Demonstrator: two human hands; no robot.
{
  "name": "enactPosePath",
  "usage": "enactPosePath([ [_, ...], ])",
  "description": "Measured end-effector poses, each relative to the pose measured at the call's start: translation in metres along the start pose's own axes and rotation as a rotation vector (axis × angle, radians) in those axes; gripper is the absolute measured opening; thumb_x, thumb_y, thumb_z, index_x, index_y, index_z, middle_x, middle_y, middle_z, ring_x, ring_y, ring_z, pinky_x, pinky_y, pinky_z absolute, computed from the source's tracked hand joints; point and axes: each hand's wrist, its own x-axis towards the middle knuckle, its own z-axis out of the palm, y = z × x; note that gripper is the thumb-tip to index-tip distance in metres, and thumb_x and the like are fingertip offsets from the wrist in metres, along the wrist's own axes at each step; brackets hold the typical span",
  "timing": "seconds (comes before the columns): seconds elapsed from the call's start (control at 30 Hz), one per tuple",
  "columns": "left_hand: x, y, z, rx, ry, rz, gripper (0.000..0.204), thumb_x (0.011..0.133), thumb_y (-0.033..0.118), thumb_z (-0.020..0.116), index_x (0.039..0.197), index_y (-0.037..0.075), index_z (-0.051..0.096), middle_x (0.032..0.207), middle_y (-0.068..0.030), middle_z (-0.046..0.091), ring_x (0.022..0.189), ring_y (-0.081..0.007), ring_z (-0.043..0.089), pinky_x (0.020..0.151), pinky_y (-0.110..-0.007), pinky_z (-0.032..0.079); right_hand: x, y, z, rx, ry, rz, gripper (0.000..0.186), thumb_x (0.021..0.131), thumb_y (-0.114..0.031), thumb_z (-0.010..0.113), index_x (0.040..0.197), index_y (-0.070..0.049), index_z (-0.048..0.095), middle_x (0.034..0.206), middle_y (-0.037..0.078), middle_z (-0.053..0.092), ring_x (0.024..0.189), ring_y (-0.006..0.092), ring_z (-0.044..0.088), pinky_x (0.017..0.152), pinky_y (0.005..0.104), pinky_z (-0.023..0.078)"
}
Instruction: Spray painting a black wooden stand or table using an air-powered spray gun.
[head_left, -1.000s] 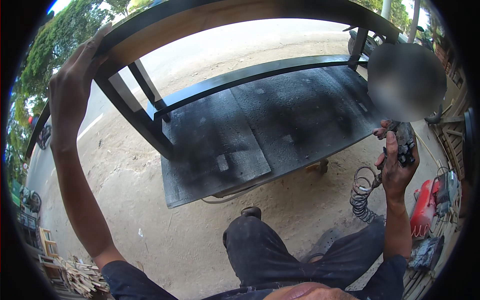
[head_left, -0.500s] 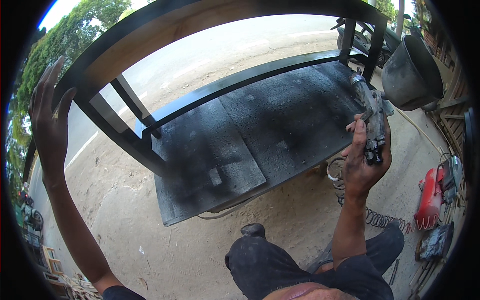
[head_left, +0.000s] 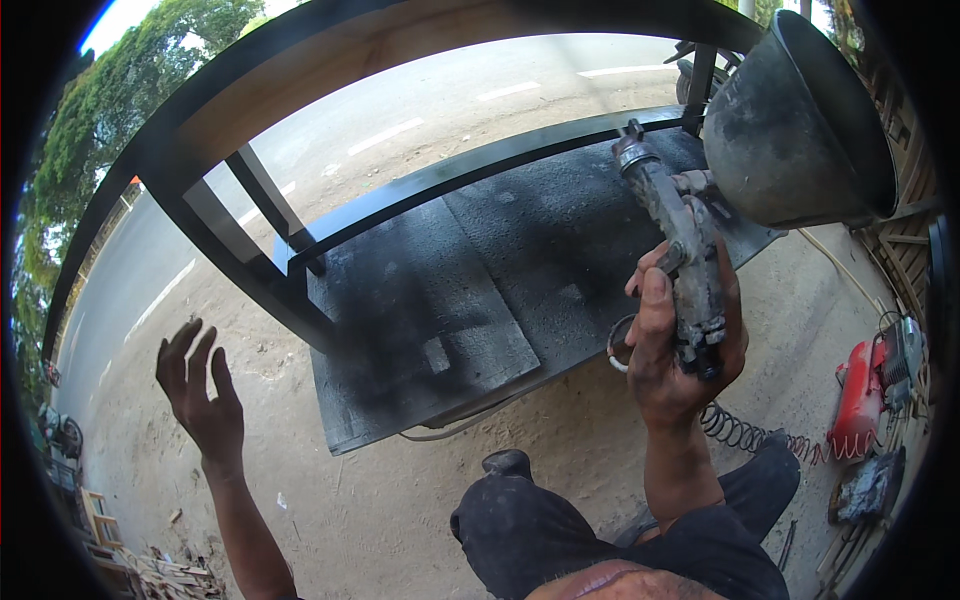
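Holding the spray gun [head_left: 690, 265] right of centre, my right grip [head_left: 657, 350] clamps its body, the cup [head_left: 785, 135] at upper right. My left grip [head_left: 210, 410] hovers, parted, at lower left, well apart from the black board [head_left: 410, 310].

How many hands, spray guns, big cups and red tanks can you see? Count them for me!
Hands: 2, one left hand and one right hand
Spray guns: 1 spray gun
Big cups: 1 big cup
Red tanks: 1 red tank
Total: 5
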Motion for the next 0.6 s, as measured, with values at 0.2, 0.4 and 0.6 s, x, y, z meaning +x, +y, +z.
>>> enactPosePath([
  [0.2,-0.056,0.016,0.012,-0.156,-0.138,-0.158,0.020,0.094,0.002,0.071,0.113,0.009,0.073,0.124,-0.0085,0.070,0.125,-0.0293,0.062,0.115,-0.048,0.044,-0.007,-0.029,0.022,0.190,-0.129,-0.010,0.053,0.095,-0.003,0.068,0.143,0.009,0.052,0.124,0.023,0.070,0.086,0.0217,0.072,0.072,0.0349,0.062],
  [0.4,-0.094,0.059,0.000,-0.383,-0.211,-0.289,0.023,0.088,-0.003,0.072,0.110,0.005,0.073,0.113,-0.0134,0.072,0.110,-0.0320,0.068,0.110,-0.051,0.045,-0.008,-0.059,0.038,0.370,-0.213,-0.006,0.052,0.093,-0.003,0.071,0.139,0.013,0.054,0.123,0.024,0.070,0.082,0.0208,0.071,0.071,0.0340,0.061],
  [0.6,-0.142,0.119,-0.021,-0.627,-0.218,-0.363,0.034,0.085,-0.005,0.074,0.117,0.004,0.071,0.114,-0.0150,0.071,0.108,-0.0341,0.066,0.098,-0.045,0.050,-0.006,-0.097,0.053,0.513,-0.377,0.077,0.051,0.091,-0.001,0.073,0.137,0.013,0.055,0.122,0.025,0.071,0.085,0.0224,0.072,0.073,0.0332,0.061],
])
